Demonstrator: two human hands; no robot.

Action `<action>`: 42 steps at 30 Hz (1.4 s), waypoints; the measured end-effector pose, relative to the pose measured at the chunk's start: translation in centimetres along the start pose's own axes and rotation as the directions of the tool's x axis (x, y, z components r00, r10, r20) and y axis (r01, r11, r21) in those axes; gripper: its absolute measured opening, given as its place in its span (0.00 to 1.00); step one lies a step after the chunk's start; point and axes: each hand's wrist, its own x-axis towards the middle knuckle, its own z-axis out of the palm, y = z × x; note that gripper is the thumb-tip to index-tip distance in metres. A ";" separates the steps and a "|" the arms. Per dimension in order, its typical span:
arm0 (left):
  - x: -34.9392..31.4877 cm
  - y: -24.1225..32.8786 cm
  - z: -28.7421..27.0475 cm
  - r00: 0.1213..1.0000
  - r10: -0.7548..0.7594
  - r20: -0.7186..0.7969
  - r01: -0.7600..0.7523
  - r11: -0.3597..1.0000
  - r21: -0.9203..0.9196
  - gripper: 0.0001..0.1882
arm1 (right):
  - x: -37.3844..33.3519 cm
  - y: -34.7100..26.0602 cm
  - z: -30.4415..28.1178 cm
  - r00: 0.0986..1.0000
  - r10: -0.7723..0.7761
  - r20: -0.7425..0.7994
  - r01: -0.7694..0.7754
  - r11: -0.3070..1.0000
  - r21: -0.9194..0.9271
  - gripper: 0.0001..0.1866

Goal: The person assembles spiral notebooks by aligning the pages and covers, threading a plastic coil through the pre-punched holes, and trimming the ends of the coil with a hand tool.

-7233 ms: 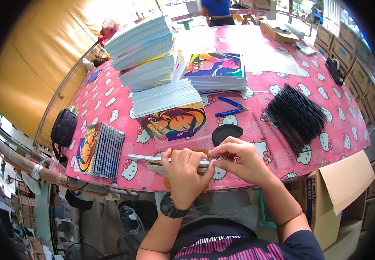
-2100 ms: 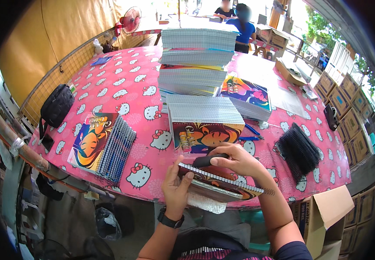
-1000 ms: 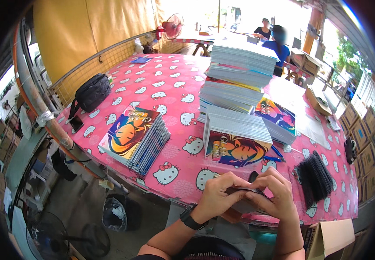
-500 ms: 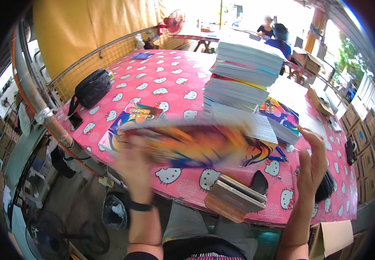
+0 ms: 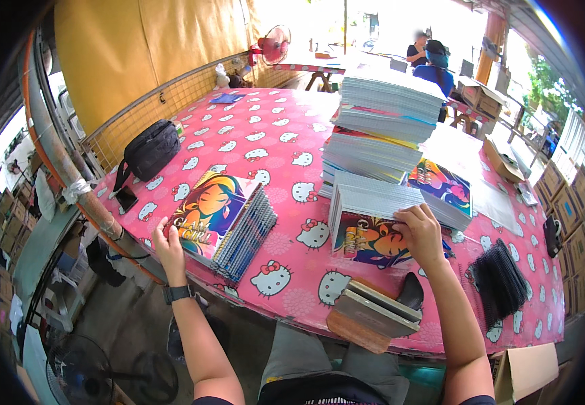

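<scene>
A stack of spiral notebooks [image 5: 217, 208] with colourful illustrated covers sits at the left of the table. My left hand [image 5: 170, 248] is at its near left edge, fingers apart, holding nothing. In the middle a tall pile of unbound book blocks [image 5: 390, 101] rises. At its front leans a loose booklet [image 5: 368, 236] with an orange and dark illustrated cover. My right hand [image 5: 419, 233] has its fingertips closed on the booklet's upper right edge. Near the table's front edge is a wooden block holder with grey slabs [image 5: 377, 312], a black curved piece [image 5: 411, 291] beside it.
Black spiral binding coils [image 5: 498, 283] lie at the right, near an open cardboard box [image 5: 525, 371]. A black bag [image 5: 150, 150] and a phone [image 5: 126, 198] rest at the left. Another illustrated pile [image 5: 441, 189] stands right of the tall one. Two people [image 5: 434, 64] are at a far table.
The blurred illustrated book between my hands is gone from there. My left hand has moved left to the notebook stack, and my right hand has moved inward onto the booklet.
</scene>
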 end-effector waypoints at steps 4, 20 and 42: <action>0.1 -0.3 -0.3 0.999 0.025 0.029 -0.025 1.000 0.013 0.20 | 0.1 0.0 0.3 0.999 -0.019 -0.041 0.019 1.000 0.006 0.11; -10.5 21.4 9.0 0.855 0.475 0.207 -0.362 0.834 -0.418 0.18 | 0.6 0.8 -0.4 0.996 -0.011 0.089 0.015 0.999 -0.043 0.08; -14.1 22.4 17.6 0.643 0.695 0.323 -0.645 0.718 -0.262 0.26 | -9.2 -1.4 0.4 0.729 0.658 -0.188 -0.413 0.642 0.646 0.26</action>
